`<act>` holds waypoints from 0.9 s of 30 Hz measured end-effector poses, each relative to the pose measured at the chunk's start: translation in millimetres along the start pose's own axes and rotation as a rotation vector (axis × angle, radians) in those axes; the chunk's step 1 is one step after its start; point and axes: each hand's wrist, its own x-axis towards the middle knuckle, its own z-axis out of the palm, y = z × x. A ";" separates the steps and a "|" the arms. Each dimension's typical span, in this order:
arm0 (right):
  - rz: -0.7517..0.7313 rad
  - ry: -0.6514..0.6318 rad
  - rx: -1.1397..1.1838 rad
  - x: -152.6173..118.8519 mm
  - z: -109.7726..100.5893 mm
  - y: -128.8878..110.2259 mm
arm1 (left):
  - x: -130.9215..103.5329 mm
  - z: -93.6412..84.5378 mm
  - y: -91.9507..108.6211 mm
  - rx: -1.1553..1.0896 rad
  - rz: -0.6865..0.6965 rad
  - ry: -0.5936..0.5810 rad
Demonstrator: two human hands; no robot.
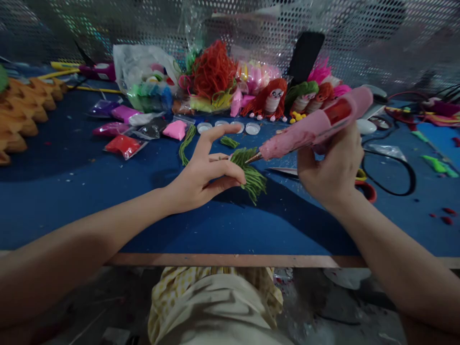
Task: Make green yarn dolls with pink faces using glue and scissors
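Observation:
Green yarn strands (254,184) form a bundle near the middle of the blue table, pinched between the thumb and a finger of my left hand (201,177). That hand's index finger points up and away. Wrapped round a pink glue gun (305,134) is my right hand (332,165). The gun's metal nozzle meets the top of the yarn bundle. What the yarn is fixed to is mostly hidden by my left fingers. A small green yarn piece (229,142) lies just behind, and a longer strand (187,144) lies to the left.
Scissors (365,190) lie partly under my right hand, beside a black cable (413,179). Behind are white caps (252,128), yarn-haired dolls (275,98), red yarn (214,69) and a dark phone-like slab (305,56). Clay packets (125,145) and an orange egg tray (27,108) are left.

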 end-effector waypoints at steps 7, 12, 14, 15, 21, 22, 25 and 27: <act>-0.047 0.032 -0.012 1.2 0.8 1.5 | -0.9 -0.2 -1.9 0.033 -0.047 -0.032; -0.037 0.017 -0.004 1.6 -1.4 0.3 | -1.0 1.7 -1.6 0.035 -0.033 0.009; -0.033 0.014 -0.014 1.6 -1.8 0.5 | -1.0 1.5 -1.4 0.028 -0.032 0.005; -0.037 0.019 -0.015 1.6 -1.8 0.8 | -1.0 1.2 -1.2 0.028 -0.035 0.005; -0.041 0.060 -0.047 0.6 -1.3 4.2 | -0.8 -0.6 1.3 0.083 -0.084 0.006; -0.044 0.069 -0.059 -0.1 -1.7 5.1 | -0.5 -0.6 1.4 0.089 -0.090 0.013; -0.062 0.094 -0.096 -2.0 -5.0 7.6 | 1.0 -1.1 0.8 0.102 -0.078 0.030; -0.060 0.082 -0.117 -0.8 -8.0 8.1 | 2.3 -1.9 0.3 0.128 -0.087 0.029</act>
